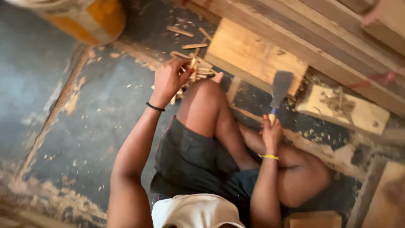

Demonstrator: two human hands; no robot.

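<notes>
I sit on a dark floor with my knees bent. My left hand (168,78) reaches forward past my knee and closes on a thin wooden stick (192,67) at a pile of split sticks (198,71). My right hand (271,131) grips the handle of a broad-bladed cleaver (280,86), its blade pointing up and away from me. A black band is on my left wrist and a yellow one on my right.
A flat wooden board (253,55) lies beyond the stick pile. A pale wooden block (341,107) with shavings sits at the right. Long planks (320,38) run across the top right. A yellow and white container (84,17) stands top left. Wood chips litter the floor.
</notes>
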